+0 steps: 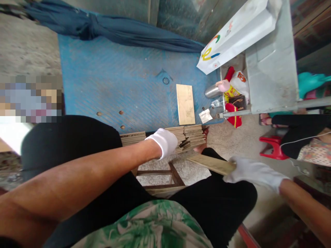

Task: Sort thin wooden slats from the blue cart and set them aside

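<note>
My right hand (243,170), in a white glove, is closed on one end of a thin wooden board (210,163). The board slants over my right thigh, its free end pointing left. In a white glove too, my left hand (168,140) is curled over the row of stacked thin boards (193,136) at the blue table's near edge. Its fingertips are hidden, so I cannot make out what they hold. More boards (133,137) show left of that hand. A single pale board (185,104) lies flat on the blue table (116,79).
A steel bottle (212,91), a small white paper (206,116) and a white paper bag (238,34) are at the right. Dark blue cloth (116,31) lies along the far edge. Below sits a wooden frame (177,174). Another person sits near a red stool (274,147).
</note>
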{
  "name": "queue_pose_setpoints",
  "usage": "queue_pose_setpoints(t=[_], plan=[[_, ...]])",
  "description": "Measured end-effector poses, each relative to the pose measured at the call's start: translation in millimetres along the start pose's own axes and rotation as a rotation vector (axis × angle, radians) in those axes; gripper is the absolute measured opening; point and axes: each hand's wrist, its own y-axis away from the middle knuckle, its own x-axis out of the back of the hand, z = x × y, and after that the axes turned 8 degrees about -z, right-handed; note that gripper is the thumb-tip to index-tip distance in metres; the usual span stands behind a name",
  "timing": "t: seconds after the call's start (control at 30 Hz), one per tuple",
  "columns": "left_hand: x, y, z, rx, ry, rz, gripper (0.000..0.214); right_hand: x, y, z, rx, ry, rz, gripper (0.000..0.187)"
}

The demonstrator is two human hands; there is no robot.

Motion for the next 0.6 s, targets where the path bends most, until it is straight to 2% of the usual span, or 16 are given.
queue_pose_setpoints(t=[0.13,0.23,0.33,0.43,0.6], plan=[[0.4,-0.6,-3.9,0.009,0.007,0.000,0.029,-9.5,-39.4,-37.5,-0.039,0.136,-0.021,0.049],[-0.3,-1.9,-8.3,0.014,0.019,-0.016,0.030,-26.5,-77.3,-49.2,0.008,0.150,-0.048,0.047],[-0.8,-3.8,-11.5,0.010,0.031,-0.040,0.031,-41.7,-108.0,-55.0,0.059,0.142,0.000,0.050],[-0.5,-6.2,-12.2,0.010,0.040,-0.057,0.033,-50.5,-127.2,-64.5,0.050,0.146,0.004,0.044],[-0.5,-11.3,-12.2,0.038,0.042,-0.092,0.036,-54.2,-146.2,-81.3,0.056,-0.001,-0.066,0.036]])
